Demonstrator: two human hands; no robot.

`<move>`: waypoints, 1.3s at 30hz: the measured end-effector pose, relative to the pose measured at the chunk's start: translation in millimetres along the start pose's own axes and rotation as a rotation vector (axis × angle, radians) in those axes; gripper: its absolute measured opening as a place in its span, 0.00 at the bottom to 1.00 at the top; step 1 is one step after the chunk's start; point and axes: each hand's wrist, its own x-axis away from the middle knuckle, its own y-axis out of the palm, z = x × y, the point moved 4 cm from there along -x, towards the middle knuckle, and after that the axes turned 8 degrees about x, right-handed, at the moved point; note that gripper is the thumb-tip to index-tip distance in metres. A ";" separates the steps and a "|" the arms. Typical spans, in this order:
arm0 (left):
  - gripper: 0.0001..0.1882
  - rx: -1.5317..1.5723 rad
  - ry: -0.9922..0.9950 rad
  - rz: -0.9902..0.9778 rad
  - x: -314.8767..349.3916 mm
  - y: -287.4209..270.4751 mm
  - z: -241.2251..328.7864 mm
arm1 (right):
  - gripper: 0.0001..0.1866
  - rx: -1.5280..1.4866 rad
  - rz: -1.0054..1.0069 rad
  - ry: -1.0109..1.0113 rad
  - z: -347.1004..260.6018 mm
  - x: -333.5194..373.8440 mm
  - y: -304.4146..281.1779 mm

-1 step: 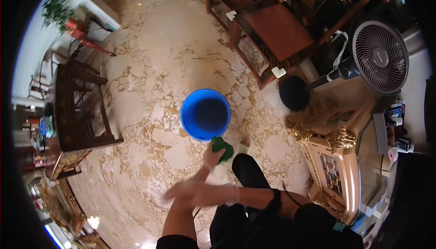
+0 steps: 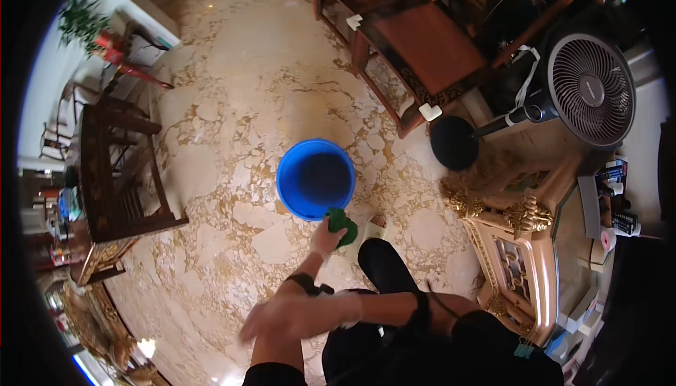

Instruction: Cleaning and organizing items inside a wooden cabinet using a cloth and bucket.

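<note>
My left hand [image 2: 326,238] reaches forward at the near rim of a blue bucket [image 2: 285,196] and grips a bunched green cloth [image 2: 343,227]. The bucket stands upright on the floor, its inside dark. Both hands seem to wear thin see-through gloves. My right hand [image 2: 282,320] crosses over my left forearm near the elbow, and motion smears its fingers. Whether it touches the arm I cannot tell. A dark band [image 2: 310,285] shows on my left forearm, above the right hand.
My foot in a pale slipper [image 2: 377,228] stands right of the cloth. Wooden chairs [image 2: 429,52] are at the far right, with a standing fan [image 2: 590,90] and a gilded cabinet [image 2: 517,266] nearer. A dark wooden table [image 2: 120,224] stands left on the marble-patterned floor [image 2: 211,196].
My right hand has slid left and nearer to me, along the left forearm toward the elbow, uncovering the dark band. The left hand still holds the cloth. The whole view has shifted slightly.
</note>
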 end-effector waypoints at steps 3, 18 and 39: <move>0.32 -0.363 0.038 -0.176 -59.3 -5.8 28.2 | 0.09 0.048 -0.192 -0.069 -20.7 -60.1 -1.7; 0.23 -0.955 0.345 -0.681 -185.5 -47.7 -51.5 | 0.09 0.087 0.060 -0.088 65.9 -194.0 -142.6; 0.31 -0.142 0.132 -0.451 -229.0 -9.6 -115.1 | 0.13 0.348 0.338 0.064 200.2 -117.2 -263.1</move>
